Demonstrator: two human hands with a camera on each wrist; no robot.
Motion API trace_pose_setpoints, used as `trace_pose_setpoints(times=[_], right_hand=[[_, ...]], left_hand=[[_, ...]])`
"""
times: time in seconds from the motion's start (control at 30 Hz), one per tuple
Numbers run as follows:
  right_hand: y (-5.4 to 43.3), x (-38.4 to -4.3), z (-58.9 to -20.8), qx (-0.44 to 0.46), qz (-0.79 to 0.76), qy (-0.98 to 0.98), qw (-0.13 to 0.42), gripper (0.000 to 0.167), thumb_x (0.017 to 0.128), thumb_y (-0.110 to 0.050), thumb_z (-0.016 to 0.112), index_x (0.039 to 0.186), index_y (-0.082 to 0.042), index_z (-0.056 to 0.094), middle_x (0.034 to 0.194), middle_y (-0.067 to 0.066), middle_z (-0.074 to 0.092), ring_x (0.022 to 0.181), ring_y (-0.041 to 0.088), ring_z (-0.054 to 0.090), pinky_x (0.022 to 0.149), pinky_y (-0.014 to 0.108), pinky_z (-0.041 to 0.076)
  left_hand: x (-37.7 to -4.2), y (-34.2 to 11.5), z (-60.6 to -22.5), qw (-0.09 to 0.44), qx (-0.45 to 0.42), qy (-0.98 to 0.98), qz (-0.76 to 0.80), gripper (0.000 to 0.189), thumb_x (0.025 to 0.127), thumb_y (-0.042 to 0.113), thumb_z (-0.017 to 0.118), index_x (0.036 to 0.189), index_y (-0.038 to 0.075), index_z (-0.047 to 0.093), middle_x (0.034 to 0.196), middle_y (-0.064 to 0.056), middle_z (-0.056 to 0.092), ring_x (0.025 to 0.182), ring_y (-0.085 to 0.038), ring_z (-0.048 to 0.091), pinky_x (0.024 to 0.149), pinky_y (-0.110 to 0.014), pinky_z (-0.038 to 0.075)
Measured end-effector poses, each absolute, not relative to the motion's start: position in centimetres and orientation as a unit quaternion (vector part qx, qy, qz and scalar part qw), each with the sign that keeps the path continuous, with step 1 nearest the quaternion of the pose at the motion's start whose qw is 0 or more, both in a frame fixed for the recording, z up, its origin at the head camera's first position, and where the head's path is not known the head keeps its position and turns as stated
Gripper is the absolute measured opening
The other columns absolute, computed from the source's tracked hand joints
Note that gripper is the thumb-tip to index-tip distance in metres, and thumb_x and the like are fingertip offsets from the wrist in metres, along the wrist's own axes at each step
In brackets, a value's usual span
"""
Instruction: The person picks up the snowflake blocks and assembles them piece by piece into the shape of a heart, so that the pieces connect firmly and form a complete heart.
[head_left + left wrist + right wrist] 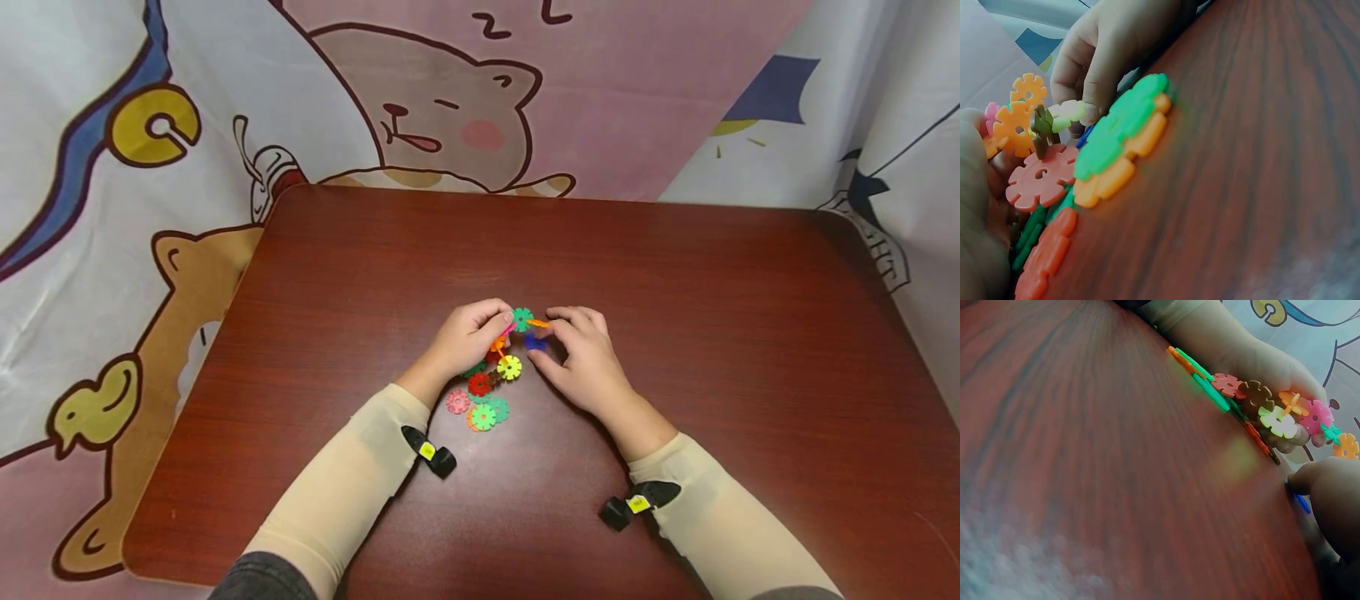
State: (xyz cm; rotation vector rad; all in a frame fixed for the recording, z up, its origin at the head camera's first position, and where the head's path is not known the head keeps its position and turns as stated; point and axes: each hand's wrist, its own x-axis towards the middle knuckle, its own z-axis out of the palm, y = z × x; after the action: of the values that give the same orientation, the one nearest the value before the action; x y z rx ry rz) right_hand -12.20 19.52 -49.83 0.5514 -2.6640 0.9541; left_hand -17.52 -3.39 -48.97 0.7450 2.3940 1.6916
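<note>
My left hand [468, 337] grips a chain of interlocked plastic snowflake discs. Its parts include a pink disc [1317, 417], a green disc [521, 319], an orange disc [1346, 445], a yellow disc [509, 367], a brown disc [1256, 398] and a red disc [1042, 176]. The right hand [588, 358] is bent over a blue disc [534, 342] on the table, thumb and index finger apart around it. Beside that index finger is the chain's orange end. Whether the fingertips touch the blue disc is unclear.
Loose discs lie on the brown table [675, 275] below the left hand: a light green disc [483, 417] overlapping an orange one, and a pinkish red disc [457, 402]. A cartoon-printed cloth [615, 100] hangs behind the table.
</note>
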Motion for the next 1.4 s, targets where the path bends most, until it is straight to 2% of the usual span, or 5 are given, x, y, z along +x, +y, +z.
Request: trace_pose_setpoints(times=[0.17, 0.6, 0.83, 1.1, 1.4], right_hand=[[19.53, -12.21, -49.83, 0.186, 0.311, -0.924, 0.125, 0.037, 0.09, -0.026, 0.085, 0.119, -0.005, 0.076, 0.138, 0.019, 0.063, 0.132, 0.046, 0.046, 0.109, 0.06, 0.039], [19.49, -12.31, -49.59, 0.169, 0.366, -0.907, 0.12, 0.033, 0.082, -0.017, 0.093, 0.103, -0.005, 0.071, 0.128, 0.016, 0.069, 0.126, 0.043, 0.05, 0.109, 0.054, 0.035], [19.38, -12.22, -49.46, 0.15, 0.417, -0.887, 0.133, 0.027, 0.084, -0.007, 0.09, 0.1, -0.006, 0.068, 0.094, 0.007, 0.073, 0.103, 0.03, 0.058, 0.087, 0.042, 0.045], [19.25, -12.21, -49.35, 0.067, 0.573, -0.801, 0.163, 0.023, 0.091, 0.003, 0.08, 0.11, 0.003, 0.067, 0.089, 0.013, 0.074, 0.08, 0.011, 0.066, 0.07, 0.021, 0.048], [18.94, -12.25, -49.17, 0.054, 0.663, -0.729, 0.163, 0.017, 0.094, 0.011, 0.073, 0.109, 0.014, 0.066, 0.082, 0.008, 0.072, 0.071, 0.004, 0.065, 0.065, 0.016, 0.05]], left_hand=[[-17.51, -3.36, -49.0, 0.058, 0.25, 0.792, 0.554, 0.024, 0.111, 0.021, 0.057, 0.097, 0.012, 0.073, 0.076, 0.005, 0.07, 0.071, -0.014, 0.065, 0.073, -0.033, 0.052], [-17.47, -3.23, -49.0, 0.061, 0.25, 0.788, 0.56, 0.021, 0.109, 0.02, 0.059, 0.099, 0.012, 0.076, 0.084, 0.007, 0.075, 0.083, -0.011, 0.069, 0.078, -0.031, 0.054], [-17.51, -3.23, -49.08, 0.068, 0.25, 0.787, 0.56, 0.02, 0.109, 0.018, 0.059, 0.101, 0.012, 0.075, 0.085, 0.007, 0.076, 0.084, -0.011, 0.07, 0.076, -0.03, 0.054], [-17.56, -3.28, -49.02, 0.072, 0.249, 0.789, 0.557, 0.019, 0.109, 0.017, 0.058, 0.1, 0.013, 0.075, 0.086, 0.007, 0.076, 0.075, -0.014, 0.066, 0.064, -0.031, 0.054], [-17.55, -3.25, -49.03, 0.072, 0.251, 0.795, 0.548, 0.02, 0.109, 0.017, 0.057, 0.1, 0.013, 0.074, 0.086, 0.008, 0.075, 0.073, -0.013, 0.065, 0.064, -0.031, 0.054]])
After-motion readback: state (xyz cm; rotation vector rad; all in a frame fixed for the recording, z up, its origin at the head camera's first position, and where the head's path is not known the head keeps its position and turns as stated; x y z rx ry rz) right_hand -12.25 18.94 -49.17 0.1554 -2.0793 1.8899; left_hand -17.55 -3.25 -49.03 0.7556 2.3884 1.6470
